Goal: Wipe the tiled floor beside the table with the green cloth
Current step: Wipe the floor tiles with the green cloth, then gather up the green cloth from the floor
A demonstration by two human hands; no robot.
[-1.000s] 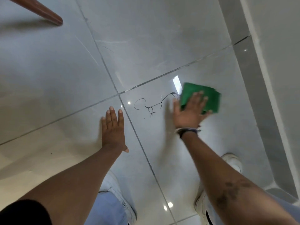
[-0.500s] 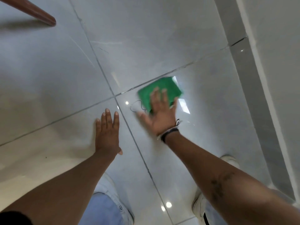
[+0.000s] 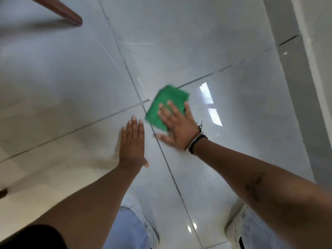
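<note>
Mid-wipe: right hand point(image 3: 177, 128) flat, grip open, pressing cloth point(image 3: 166, 103) at the grout cross. Left hand point(image 3: 132, 141) open, bracing on floor point(image 3: 197, 42). Next: sweep sideways, pressure even.

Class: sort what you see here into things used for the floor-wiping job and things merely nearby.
In use:
green cloth
right hand, flat on the cloth
tiled floor
left hand, flat on the floor

Merely nearby:
wooden table leg
white shoes
wall skirting

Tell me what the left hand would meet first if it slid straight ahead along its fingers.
The left hand points up-frame; it would likely cross the grout line first, passing just left of the green cloth. Beyond that, bare tile.
</note>
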